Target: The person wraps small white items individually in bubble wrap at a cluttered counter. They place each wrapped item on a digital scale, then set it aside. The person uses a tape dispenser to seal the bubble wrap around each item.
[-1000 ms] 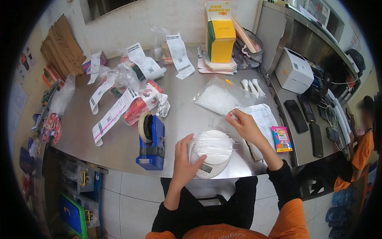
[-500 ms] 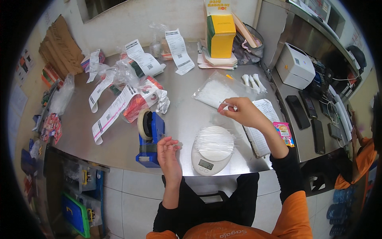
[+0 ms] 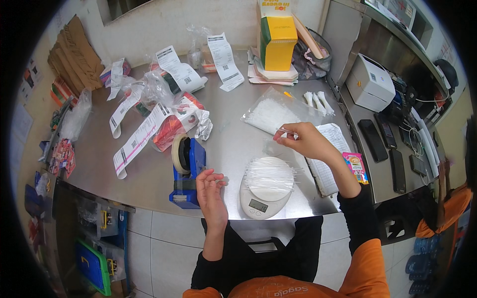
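Weighing apparently in hand: white sticks (image 3: 270, 175) lie across the scale (image 3: 261, 205) near the front edge of the counter (image 3: 228, 134); right hand (image 3: 308, 141), fingers pinching a slim pale piece (image 3: 288, 132); left hand (image 3: 211, 196), fingers loosely parted, seemingly empty; next move likely calls for reading the display (image 3: 258, 205).

The thin thing (image 3: 288, 131) your right hand (image 3: 304, 140) pinches is too small to make out, and your right forearm (image 3: 348, 176) hides part of the notebook (image 3: 326, 175). Your left hand (image 3: 211, 198) covers a corner of the tape dispenser (image 3: 197, 159). White sticks (image 3: 270, 175) conceal much of the scale (image 3: 262, 207). The yellow box (image 3: 279, 47) leaves at the top edge; to the right, a co-worker (image 3: 454, 206) is cut off and blurred.
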A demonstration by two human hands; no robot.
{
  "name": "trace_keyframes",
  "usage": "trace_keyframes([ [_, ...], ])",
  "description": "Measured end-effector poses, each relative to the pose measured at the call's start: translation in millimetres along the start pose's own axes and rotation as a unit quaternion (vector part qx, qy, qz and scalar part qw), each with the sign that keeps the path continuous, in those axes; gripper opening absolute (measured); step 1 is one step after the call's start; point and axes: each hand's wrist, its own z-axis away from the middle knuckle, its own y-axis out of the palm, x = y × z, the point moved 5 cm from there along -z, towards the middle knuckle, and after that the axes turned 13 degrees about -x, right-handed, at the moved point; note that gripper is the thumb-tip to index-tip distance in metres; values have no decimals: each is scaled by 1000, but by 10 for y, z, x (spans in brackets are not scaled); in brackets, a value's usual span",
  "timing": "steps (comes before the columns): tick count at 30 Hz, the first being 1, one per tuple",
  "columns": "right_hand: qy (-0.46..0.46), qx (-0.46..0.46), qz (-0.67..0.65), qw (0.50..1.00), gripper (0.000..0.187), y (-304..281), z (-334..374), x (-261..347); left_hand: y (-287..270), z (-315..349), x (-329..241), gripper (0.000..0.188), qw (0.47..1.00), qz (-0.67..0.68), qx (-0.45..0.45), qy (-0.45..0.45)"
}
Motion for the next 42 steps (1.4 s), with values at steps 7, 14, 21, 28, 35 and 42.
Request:
trace_keyframes([
  [7,-1,-41,2,999,19,-17,38,-124,0,1,2,25,1000,-5,2,2],
  [14,48,-114,313,941,22,-485,333,-748,5,6,-18,24,1000,-8,2,0],
  [21,107,-61,365,923,23,-688,499,-1220,22,7,-13,24,1000,-30,-3,-2],
  [28,42,-158,253,953,36,-563,462,-460,33,26,-35,25,998,-54,-2,18],
  [35,-128,11,73,989,72,565,542,183,33,45,-4,25,997,-76,3,19],
  [42,-70,-105,53,991,30,765,474,39,38,51,-14,25,997,-76,13,19],
])
